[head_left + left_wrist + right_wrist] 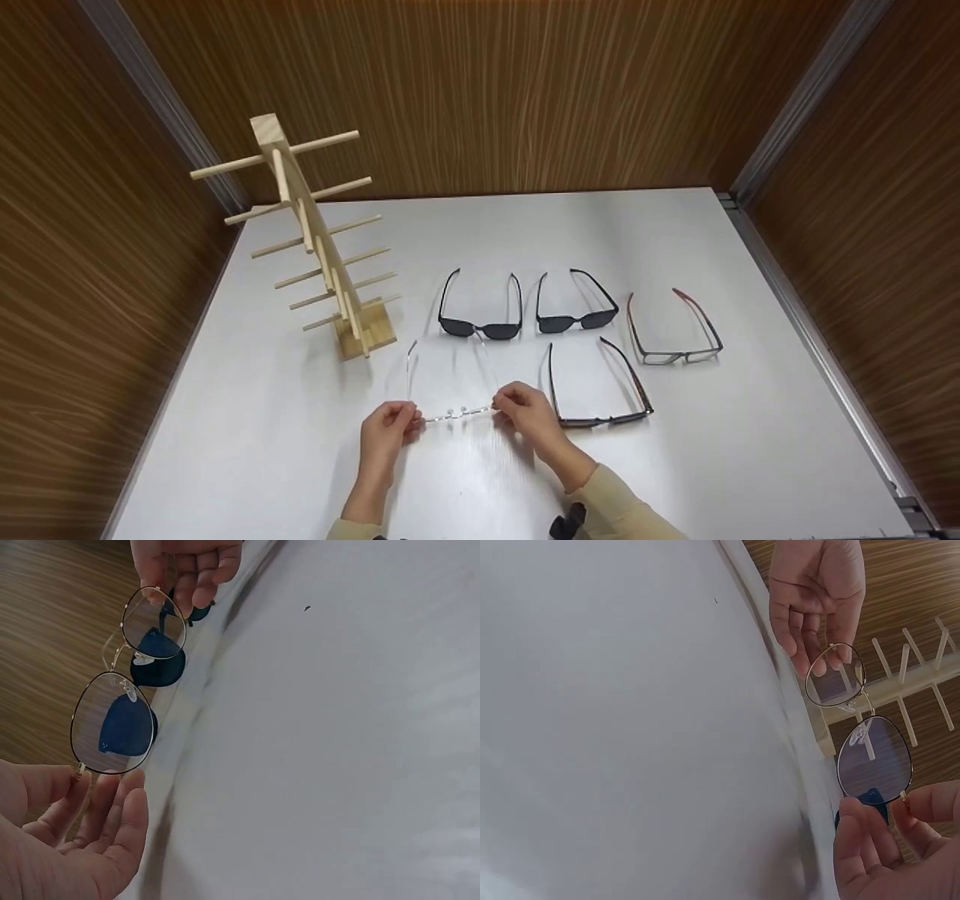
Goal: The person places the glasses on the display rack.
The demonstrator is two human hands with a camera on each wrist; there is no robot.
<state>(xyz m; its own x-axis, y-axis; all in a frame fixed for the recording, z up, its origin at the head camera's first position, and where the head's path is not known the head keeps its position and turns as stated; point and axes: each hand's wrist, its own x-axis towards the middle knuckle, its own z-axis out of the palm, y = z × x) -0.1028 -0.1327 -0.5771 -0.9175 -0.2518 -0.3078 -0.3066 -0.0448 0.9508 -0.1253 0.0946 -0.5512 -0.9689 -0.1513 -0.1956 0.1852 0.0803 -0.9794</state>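
Note:
Thin metal-rimmed eyeglasses with clear lenses are held between both hands, their temples unfolded and pointing away from the person. My left hand pinches the left hinge corner between thumb and fingers. At the opposite corner, my right hand pinches the other hinge. The left wrist view shows the round lenses and nose pads face on, with dark sunglasses visible through them. In the right wrist view, the same eyeglasses span the two hands.
A wooden peg rack stands at the left. Beyond the hands lie two black sunglasses. Dark-framed glasses lie right of the right hand, and red-templed eyeglasses farther right. Wood-grain panels enclose the white table.

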